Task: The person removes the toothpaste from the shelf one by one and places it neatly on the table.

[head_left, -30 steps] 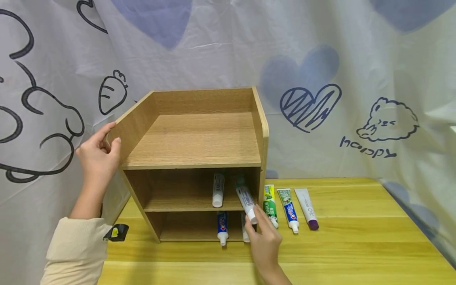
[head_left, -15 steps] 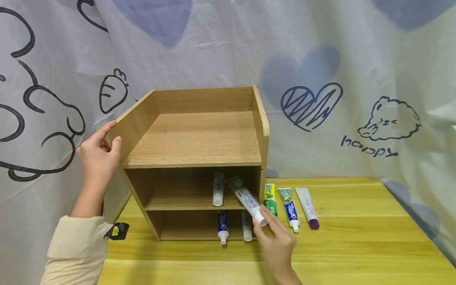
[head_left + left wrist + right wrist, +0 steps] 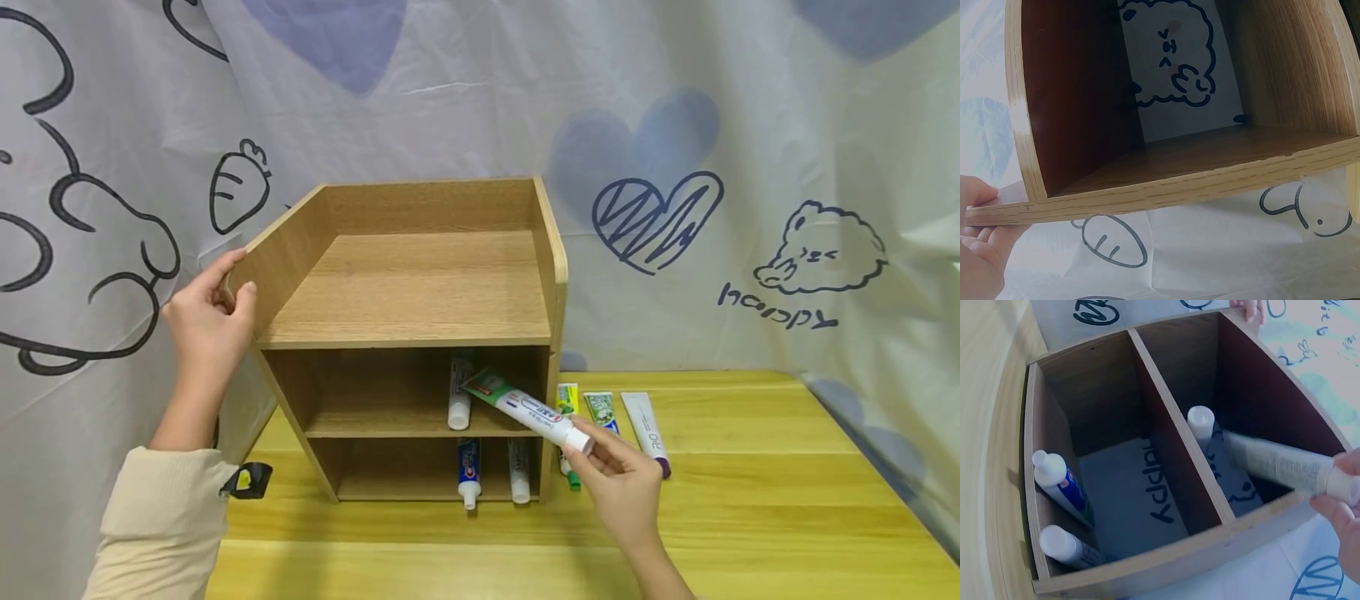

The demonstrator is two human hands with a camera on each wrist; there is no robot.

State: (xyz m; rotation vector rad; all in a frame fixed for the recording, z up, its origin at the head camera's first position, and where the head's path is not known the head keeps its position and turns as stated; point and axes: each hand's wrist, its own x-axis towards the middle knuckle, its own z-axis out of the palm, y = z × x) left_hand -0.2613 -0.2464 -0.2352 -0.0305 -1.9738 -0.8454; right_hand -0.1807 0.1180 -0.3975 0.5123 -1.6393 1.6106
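Observation:
A wooden shelf unit (image 3: 420, 292) stands on the yellow table (image 3: 750, 508). My left hand (image 3: 206, 321) grips the front corner of its left side panel (image 3: 997, 212). My right hand (image 3: 618, 479) pinches the cap end of a white and green toothpaste tube (image 3: 525, 407), whose tail points into the middle shelf's right side (image 3: 1279, 464). One white tube (image 3: 458, 398) lies on that middle shelf (image 3: 1200, 424). Two tubes lie on the bottom shelf (image 3: 468, 475) (image 3: 519, 473), also visible in the right wrist view (image 3: 1060, 484) (image 3: 1066, 545).
Three more tubes lie on the table right of the shelf: a green one (image 3: 567, 402), a green and blue one (image 3: 600, 410) and a white one with a purple cap (image 3: 647, 429). A printed cloth (image 3: 750, 208) hangs behind. A small black and yellow object (image 3: 251, 482) sits left of the shelf.
My right hand has moved right and a little up, swinging the tube from steeply angled to nearly level, its cap end drawn out past the shelf's right side. The left hand has stayed put.

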